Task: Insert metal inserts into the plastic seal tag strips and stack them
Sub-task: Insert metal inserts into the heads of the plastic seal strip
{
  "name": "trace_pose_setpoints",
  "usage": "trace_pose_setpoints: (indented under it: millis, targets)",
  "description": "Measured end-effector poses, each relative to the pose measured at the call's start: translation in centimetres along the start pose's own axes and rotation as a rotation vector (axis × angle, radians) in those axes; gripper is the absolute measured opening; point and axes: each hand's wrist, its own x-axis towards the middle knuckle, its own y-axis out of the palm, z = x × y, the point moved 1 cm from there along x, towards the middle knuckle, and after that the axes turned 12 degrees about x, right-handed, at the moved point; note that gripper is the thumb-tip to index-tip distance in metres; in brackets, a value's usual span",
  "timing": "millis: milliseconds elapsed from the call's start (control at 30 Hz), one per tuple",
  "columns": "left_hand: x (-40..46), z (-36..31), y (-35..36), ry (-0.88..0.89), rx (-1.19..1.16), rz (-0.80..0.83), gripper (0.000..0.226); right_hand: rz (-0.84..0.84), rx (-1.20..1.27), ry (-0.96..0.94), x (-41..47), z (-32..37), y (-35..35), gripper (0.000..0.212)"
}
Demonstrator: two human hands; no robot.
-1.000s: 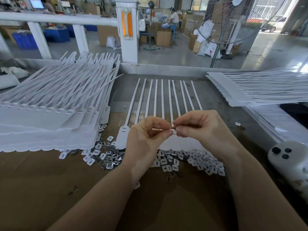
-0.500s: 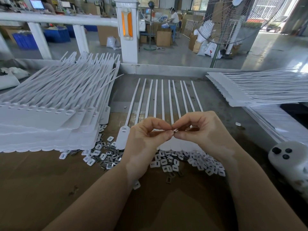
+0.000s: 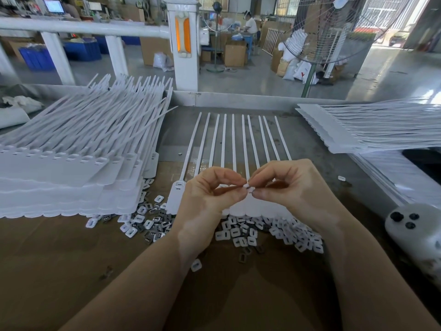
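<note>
A tiny white insert piece (image 3: 247, 187) sits between both hands, held up over the bench. The left hand (image 3: 210, 197) pinches it with thumb and first finger. The right hand (image 3: 286, 189) pinches it from the other side the same way, and the other fingers of both hands curl in. I think the piece is very light, hard and smooth, so it could slip and drop. It is best held by its thin edges, with the hole left free.

Just under the hands lies a flat white seal tag strip sheet (image 3: 177, 187). Its 10 thin tails point away like a comb. The tails look bendy, and the wide tag end looks stiffer, so that end is the place to hold it.

Near the wrists is a loose pile of small inserts (image 3: 262, 231), some white plastic, some dark shiny metal, each with a slot. They look easy to scatter.

A tall stack of strips (image 3: 59, 168) is on the left, and another stack (image 3: 372, 127) on the right. The brown bench top (image 3: 59, 271) looks rough and dull.
</note>
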Motion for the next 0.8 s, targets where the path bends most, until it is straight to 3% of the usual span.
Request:
trace_pose_setpoints:
  millis: [433,633,800]
  targets:
    - [-0.1,-0.4,0.3,-0.116,-0.084,0.012,0.017,-0.028,-0.063,0.0,0.0,-0.1,0.1,0.009]
    - [-0.6,-0.7,0.8,-0.018,0.404,-0.007,0.005,-0.38,-0.096,0.11,0.0,-0.9,-2.4,0.006]
    - [-0.5,-0.2,1.1,-0.024,0.566,0.017,0.013,-0.553,-0.346,0.273,-0.3,-2.2,-4.2,0.008]
